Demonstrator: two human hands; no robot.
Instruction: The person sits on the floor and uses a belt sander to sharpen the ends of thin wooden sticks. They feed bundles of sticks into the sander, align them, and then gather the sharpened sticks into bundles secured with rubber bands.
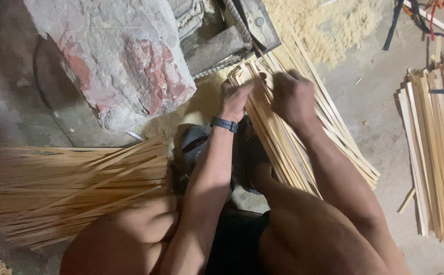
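My left hand (236, 99) and right hand (292, 97) are both closed around the upper ends of a slanting bundle of pale wood strips (303, 147), which lies on the floor between my knees. A stone block (115, 56) stands just left.

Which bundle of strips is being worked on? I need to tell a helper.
Start at the big grey-and-red stone block. Right of it lies a slanting bundle of pale flat wooden strips; unlike the other piles, both hands, left hand and right hand, rest on it.

Strip bundles (436, 147) on sawdust-strewn floor (380, 91)
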